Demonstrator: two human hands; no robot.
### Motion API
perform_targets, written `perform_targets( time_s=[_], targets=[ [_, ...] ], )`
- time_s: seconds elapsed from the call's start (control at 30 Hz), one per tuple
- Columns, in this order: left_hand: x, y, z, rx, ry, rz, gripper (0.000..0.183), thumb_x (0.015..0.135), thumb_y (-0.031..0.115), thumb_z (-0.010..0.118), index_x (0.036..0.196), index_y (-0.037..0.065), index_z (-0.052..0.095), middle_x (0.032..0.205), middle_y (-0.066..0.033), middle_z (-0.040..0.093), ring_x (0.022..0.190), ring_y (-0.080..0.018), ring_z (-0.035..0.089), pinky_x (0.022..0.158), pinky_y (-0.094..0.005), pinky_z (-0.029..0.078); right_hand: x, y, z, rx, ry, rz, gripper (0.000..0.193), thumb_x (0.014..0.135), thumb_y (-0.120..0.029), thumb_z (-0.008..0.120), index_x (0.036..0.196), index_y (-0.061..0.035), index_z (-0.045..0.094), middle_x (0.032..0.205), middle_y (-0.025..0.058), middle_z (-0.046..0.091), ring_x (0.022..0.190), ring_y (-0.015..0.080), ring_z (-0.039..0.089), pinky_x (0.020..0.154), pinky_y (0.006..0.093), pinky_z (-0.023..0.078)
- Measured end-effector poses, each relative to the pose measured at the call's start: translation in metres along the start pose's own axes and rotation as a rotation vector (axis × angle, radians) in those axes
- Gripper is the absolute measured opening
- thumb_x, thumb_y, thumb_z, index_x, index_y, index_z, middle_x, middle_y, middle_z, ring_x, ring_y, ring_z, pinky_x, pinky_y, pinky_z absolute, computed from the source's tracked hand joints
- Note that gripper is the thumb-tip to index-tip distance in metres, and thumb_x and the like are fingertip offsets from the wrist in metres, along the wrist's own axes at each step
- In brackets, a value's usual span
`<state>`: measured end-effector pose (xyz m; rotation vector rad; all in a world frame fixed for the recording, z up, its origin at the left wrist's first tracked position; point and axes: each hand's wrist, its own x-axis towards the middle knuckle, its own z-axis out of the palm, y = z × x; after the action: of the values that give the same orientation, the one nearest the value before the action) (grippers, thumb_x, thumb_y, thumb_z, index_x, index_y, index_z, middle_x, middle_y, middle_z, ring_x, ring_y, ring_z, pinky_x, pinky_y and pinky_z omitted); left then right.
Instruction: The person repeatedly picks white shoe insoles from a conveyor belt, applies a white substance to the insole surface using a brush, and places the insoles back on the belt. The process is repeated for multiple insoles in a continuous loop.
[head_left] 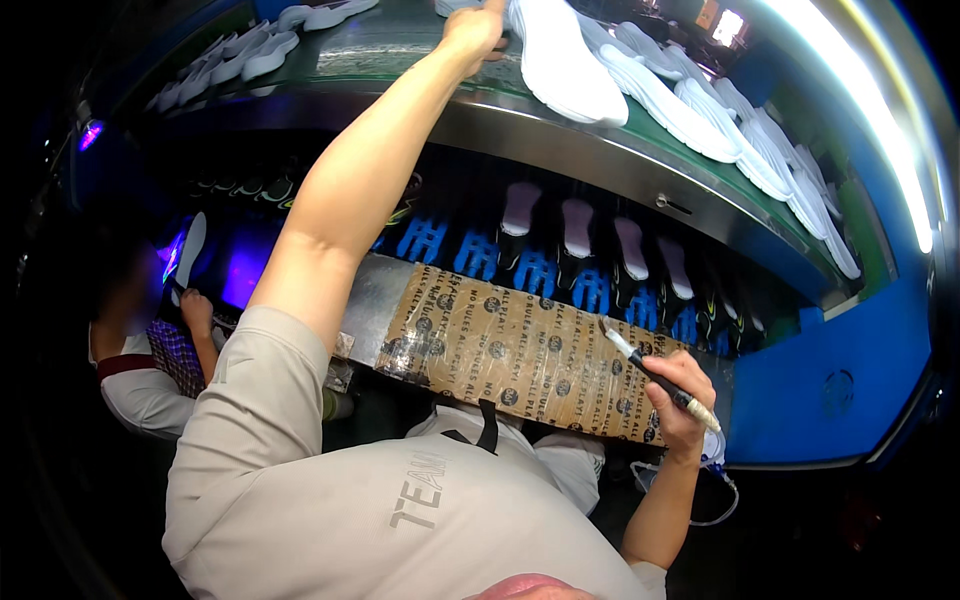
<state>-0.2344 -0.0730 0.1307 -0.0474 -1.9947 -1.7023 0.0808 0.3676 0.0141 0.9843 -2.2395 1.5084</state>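
Observation:
My left arm stretches up to the conveyor belt. There my left hand (474, 38) is closed at the upper end of a large white shoe sole (568, 68), its fingertips partly cut off by the upper edge. The sole tilts over the belt's metal edge. My right hand (682, 392) grips a brush (660, 382) with a black handle and a pale tip pointing up and left. A thin clear tube hangs below that hand. Under the brush lies a board (520, 350) covered in brown printed tape.
More white soles (690, 115) crowd the belt (400, 60), right and far left. On a lower level stand shoe uppers with pinkish bottoms (578, 225) and blue racks (535, 272). At left, a co-worker (150, 370) holds a sole (190, 250) near violet light. A blue machine panel (830, 390) bounds the right.

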Motion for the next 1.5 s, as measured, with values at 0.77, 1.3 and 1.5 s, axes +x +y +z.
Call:
perform_targets(
  time_s=[0.77,1.3,1.5],
  targets=[
    [-0.075,-0.011,-0.345,1.499,0.585,-0.015,0.076,0.082,0.057,0.078,0.112,-0.012,0.070,0.115,-0.0356,0.070,0.115,-0.0472,0.067,0.101,-0.0499,0.050,-0.049,0.033,0.025,0.109,0.013,0.298,0.030,0.084,-0.003,0.078,0.115,0.0002,0.078,0.088,0.0098,0.072,0.077,0.0172,0.064,0.068,0.0291,0.050],
    [-0.343,-0.057,-0.025,-0.871,-0.050,-0.534,0.076,0.104,0.053,0.023,0.136,-0.006,0.058,0.123,-0.0208,0.070,0.103,-0.0301,0.073,0.084,-0.0444,0.064,-0.057,0.063,0.058,0.570,0.457,0.482,0.022,0.090,0.002,0.068,0.112,0.0003,0.072,0.104,0.0048,0.072,0.094,0.0110,0.065,0.087,0.0249,0.050],
    [-0.435,-0.082,0.025,-1.173,-0.363,-1.105,0.085,0.105,0.070,0.013,0.153,0.008,0.047,0.140,-0.0312,0.060,0.121,-0.0439,0.066,0.101,-0.0585,0.056,-0.043,0.043,0.079,0.536,0.361,0.466,0.023,0.090,0.000,0.071,0.113,-0.0009,0.074,0.102,0.0033,0.073,0.085,0.0064,0.062,0.077,0.0212,0.049]
  ],
)
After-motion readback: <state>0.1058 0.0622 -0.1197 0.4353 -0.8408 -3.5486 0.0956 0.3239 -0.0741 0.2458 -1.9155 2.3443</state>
